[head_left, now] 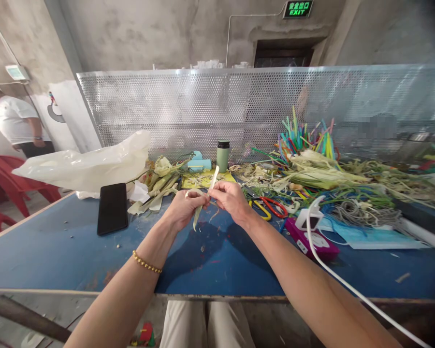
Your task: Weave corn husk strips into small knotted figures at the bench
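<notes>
Both my hands meet over the middle of the blue table. My left hand is closed in a pinch on a pale strip of corn husk, part of which curls round by the thumb and hangs below the fingers. My right hand pinches the same strip close to the left fingertips, and one end sticks up above it. Beyond the hands lie a yellow sheet with husk scraps and a green bottle with a black lid. Scissors with red and yellow handles lie right of my right hand.
A black phone and a whitish plastic bag are on the left. On the right are corn husks, coloured pipe cleaners, a magenta power strip with a white cable, and a blue mask. A person stands far left.
</notes>
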A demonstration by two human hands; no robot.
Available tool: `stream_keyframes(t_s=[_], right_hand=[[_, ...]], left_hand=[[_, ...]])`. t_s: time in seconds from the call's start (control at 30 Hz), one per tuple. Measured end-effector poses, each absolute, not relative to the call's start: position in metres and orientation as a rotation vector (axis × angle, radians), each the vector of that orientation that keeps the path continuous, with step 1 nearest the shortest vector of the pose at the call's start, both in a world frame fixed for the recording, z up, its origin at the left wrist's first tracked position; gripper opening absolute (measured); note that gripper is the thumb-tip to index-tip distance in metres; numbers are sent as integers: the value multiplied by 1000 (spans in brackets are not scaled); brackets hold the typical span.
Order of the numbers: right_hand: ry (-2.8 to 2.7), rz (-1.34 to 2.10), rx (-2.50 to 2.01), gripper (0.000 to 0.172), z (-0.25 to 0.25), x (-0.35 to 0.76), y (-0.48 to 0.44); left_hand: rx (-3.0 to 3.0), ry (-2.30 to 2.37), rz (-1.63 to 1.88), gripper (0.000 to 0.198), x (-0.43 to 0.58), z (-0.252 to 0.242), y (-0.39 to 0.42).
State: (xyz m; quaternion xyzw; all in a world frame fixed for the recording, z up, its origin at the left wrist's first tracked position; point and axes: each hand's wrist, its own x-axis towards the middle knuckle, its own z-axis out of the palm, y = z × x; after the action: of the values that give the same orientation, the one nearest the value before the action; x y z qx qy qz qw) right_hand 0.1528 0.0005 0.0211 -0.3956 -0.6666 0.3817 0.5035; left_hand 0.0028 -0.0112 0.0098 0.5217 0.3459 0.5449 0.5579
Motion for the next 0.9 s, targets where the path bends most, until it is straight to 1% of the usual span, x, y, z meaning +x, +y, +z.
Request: stream_keyframes(t_s=[0.07,0.1,0.13,0.2,0.27,0.33,0.37,0.43,0.57,0.63,0.9], right_hand=[[-1705,932,-998,25,24,159,3],[-1774,861,-1037,29,26,163,5],[-1826,723,-1078,34,28,166,5],[-1855,401,-1094,37,33,171,6],[-1893,227,-1011,29,36,171,4],[-1981,184,-935,19,35,168,2],[-2023,199,-911,17,34,166,2],[-2037,310,-897,17,32,163,1],[-1841,758,-893,24,32,163,-1],[-1764,916,-898,25,34,163,-3],[-1591,1247,-772,25,33,158,-6]], left_hand=[[1235,846,1262,18,1,8,-10],[1231,858,1241,20,1,7,-10],[1226,868,1225,21,0,6,-9],[1224,866,1211,23,-2,4,-7],[1259,856,1198,24,-2,1,-6],[1321,839,1169,24,-1,0,-7],[1353,836,1151,25,-1,0,-8],[1402,841,1129,26,0,1,-9],[1429,818,1116,25,-2,8,-13],[1421,777,1128,25,-3,10,-14],[1355,709,1116,22,-3,13,-17]])
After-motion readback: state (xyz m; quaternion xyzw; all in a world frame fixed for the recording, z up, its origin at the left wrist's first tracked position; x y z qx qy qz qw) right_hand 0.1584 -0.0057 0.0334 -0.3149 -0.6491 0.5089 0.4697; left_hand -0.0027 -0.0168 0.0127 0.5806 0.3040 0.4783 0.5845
